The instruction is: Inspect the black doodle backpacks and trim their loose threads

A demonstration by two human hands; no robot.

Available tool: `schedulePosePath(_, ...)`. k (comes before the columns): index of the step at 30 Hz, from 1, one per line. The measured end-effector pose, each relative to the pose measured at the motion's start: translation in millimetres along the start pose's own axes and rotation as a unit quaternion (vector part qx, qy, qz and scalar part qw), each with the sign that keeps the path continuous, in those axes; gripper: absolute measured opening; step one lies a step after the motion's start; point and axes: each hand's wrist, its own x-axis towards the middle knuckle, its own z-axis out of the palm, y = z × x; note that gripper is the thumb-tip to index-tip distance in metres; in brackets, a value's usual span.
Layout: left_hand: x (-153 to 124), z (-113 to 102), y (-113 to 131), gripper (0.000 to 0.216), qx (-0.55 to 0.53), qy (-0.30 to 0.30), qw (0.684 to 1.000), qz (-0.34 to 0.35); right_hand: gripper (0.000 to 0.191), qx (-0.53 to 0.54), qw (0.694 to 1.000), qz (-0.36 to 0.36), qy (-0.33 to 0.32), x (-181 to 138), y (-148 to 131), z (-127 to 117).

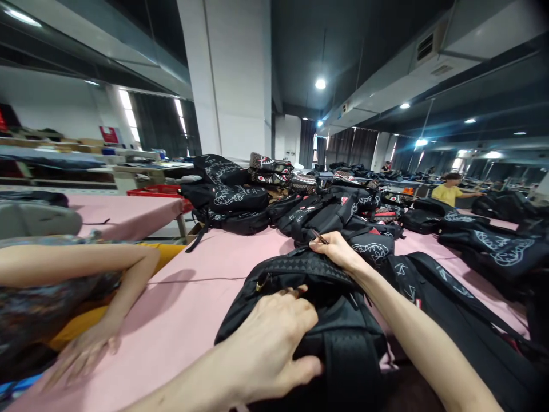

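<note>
head view: my right hand (335, 250) pinches a dark object (318, 236); whether my left hand (277, 329) grips the backpack (343, 312), i can't tell.

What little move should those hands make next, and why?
Perhaps the left hand should spread the black bag beneath it a little wider: the fingers are at the open mouth, whose inside looks dark and mostly hidden, while the right hand holds a thin dark item near the far edge.

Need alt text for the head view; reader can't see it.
The person's left hand is at the opening of a black backpack on a pink table; the right hand, beyond it, holds a thin dark object. More black bags lie behind.
</note>
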Motion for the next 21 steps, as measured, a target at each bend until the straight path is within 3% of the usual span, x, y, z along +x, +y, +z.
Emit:
schedulePosePath(3,7.3,-11.7,0.4,0.029,0.014,-0.095,0.995,0.001,0.036,-0.011,1.000,-0.010,-0.002,-0.6,0.2,-0.6)
schedulePosePath(6,7.9,-10.2,0.1,0.030,0.013,-0.090,0.996,-0.013,0.035,-0.034,0.999,-0.018,0.001,1.4,3.9,-3.0)
schedulePosePath(8,2.9,-7.1,-3.1,0.028,-0.042,-0.019,0.999,-0.010,0.035,-0.053,0.998,-0.027,0.009,3.5,7.1,-5.2)
schedulePosePath(10,-3.2,-8.2,-11.1,0.029,-0.129,0.100,0.987,-0.007,0.037,-0.067,0.997,-0.034,0.014,5.4,9.4,-6.9)
schedulePosePath(12,-5.1,-15.1,-24.8,0.026,-0.198,0.244,0.947,-0.066,0.038,-0.072,0.997,-0.038,0.015,6.1,9.5,-7.4)
schedulePosePath(14,0.2,-24.9,-42.4,0.028,-0.235,0.305,0.910,-0.155,0.038,-0.070,0.997,-0.035,0.012,4.5,6.9,-7.0)
schedulePosePath(16,11.7,-32.9,-60.7,0.031,-0.261,0.223,0.922,-0.181,0.038,-0.067,0.997,-0.033,0.005,0.3,2.4,-6.3)
schedulePosePath(18,24.9,-37.0,-75.8,0.034,-0.287,0.075,0.944,-0.145,0.038,-0.069,0.997,-0.031,-0.001,-5.6,-2.0,-6.1)
schedulePosePath(21,39.4,-38.6,-86.9,0.038,-0.336,-0.061,0.933,-0.114,0.038,-0.073,0.997,-0.027,0.003,-14.3,-4.3,-6.3)
